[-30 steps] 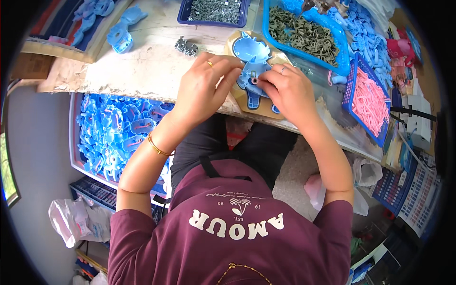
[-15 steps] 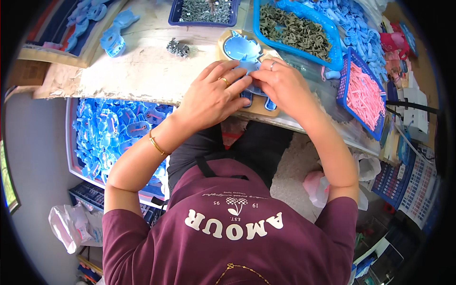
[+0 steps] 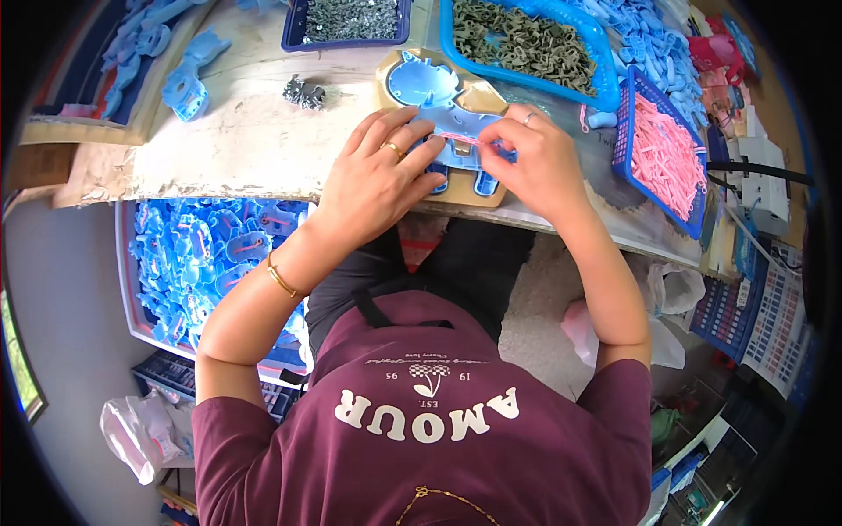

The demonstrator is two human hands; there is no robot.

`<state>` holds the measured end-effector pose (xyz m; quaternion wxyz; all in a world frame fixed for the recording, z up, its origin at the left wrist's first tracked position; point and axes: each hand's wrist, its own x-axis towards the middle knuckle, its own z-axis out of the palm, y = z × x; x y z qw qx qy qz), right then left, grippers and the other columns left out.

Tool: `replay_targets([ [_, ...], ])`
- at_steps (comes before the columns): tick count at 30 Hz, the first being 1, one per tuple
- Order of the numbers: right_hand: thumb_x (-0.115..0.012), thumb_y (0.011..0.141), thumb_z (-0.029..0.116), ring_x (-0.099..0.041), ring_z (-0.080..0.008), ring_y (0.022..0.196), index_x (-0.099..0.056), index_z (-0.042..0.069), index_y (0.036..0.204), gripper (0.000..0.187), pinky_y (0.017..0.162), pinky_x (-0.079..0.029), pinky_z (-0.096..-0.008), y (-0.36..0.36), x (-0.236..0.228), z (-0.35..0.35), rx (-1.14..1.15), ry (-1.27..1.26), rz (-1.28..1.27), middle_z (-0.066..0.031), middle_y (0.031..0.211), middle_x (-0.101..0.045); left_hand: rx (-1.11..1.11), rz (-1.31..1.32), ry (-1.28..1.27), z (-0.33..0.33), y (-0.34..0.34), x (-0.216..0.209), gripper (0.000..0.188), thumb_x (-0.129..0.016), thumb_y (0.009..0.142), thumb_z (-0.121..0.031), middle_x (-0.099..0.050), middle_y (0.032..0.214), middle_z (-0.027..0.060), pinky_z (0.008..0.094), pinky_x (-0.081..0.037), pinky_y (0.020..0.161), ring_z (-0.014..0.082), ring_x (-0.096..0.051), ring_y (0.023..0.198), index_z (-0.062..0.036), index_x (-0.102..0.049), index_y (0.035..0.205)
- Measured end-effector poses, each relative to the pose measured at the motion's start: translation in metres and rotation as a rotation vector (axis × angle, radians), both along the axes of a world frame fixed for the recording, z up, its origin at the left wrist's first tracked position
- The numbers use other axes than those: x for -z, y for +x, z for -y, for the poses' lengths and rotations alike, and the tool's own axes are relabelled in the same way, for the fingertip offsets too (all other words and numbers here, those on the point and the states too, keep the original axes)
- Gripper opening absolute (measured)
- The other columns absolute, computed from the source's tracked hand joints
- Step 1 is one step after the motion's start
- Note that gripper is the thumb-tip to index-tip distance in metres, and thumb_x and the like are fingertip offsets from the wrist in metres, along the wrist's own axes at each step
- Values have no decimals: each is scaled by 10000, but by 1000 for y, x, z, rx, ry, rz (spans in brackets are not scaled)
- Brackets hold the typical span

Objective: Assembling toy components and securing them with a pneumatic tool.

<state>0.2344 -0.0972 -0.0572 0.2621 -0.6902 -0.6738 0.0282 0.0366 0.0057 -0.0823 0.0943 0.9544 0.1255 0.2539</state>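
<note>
1. A blue shell (image 3: pixel 449 116) lies on a tan board (image 3: pixel 484 98) at the upper centre of the frame, on a worn table (image 3: pixel 237 145). A pink strip (image 3: pixel 458 138) runs across the shell.
2. The left hand (image 3: pixel 377 171), palm down, has its fingers slightly apart, their tips at the shell's left side; how firmly they press cannot be told.
3. The right hand (image 3: pixel 539 162) bends thumb and forefinger close together at the strip's right end; whether they pinch it cannot be told.
4. Along the top sit a dark blue tray (image 3: pixel 346 44) of metal bits and, to its right, a bright blue tray (image 3: pixel 607 83) of grey-green pieces.
5. At upper right, a basket (image 3: pixel 621 158) holds pink strips.
6. At centre left, a crate (image 3: pixel 124 263) is full of blue shells.
</note>
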Motion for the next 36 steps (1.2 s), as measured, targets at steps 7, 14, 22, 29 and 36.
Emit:
replay_targets([
  [7, -703, 749, 143, -579, -221, 667, -665, 93, 767, 65, 580, -455, -363, 7, -5, -8, -16, -68, 18, -34, 703, -556, -4, 5, -4, -3, 1, -4, 356, -660, 821, -282, -578, 1151, 75, 422, -374, 1028, 282, -483, 1188, -76, -607, 1107],
  [14, -714, 804, 184, -620, -184, 848, -672, 70, 1049, 274, 680, -494, -335, -11, -56, -53, -118, -86, -239, -73, 979, -652, 56, 17, -145, -7, -4, -8, 330, -666, 822, -205, -603, 1167, 109, 404, -438, 942, 316, -531, 1126, -49, -620, 1109],
  [22, -629, 906, 289, -602, -204, 1035, -434, 15, 1349, 557, 865, -480, -337, -47, -124, -216, 115, 971, 8, -97, 1090, -598, -250, 173, -54, -93, -6, -22, 80, -622, 843, -109, -634, 862, 90, 392, -502, 724, 314, -590, 822, -78, -642, 915],
  [29, -737, 841, 240, -587, -128, 895, -578, 25, 1186, 436, 853, -459, -285, -29, -130, -219, -87, 329, -359, -61, 1032, -645, -408, -382, 7, -166, 27, -25, 221, -596, 847, -305, -688, 954, 65, 383, -523, 767, 261, -643, 936, -119, -716, 854],
  [36, -656, 891, 148, -610, -184, 980, -413, -7, 1337, 531, 897, -482, -325, -43, -112, -166, -154, 226, -677, -92, 1255, -524, -501, -504, -149, -172, 57, -29, 237, -685, 786, -270, -703, 1031, 92, 376, -522, 801, 264, -664, 971, -116, -731, 960],
])
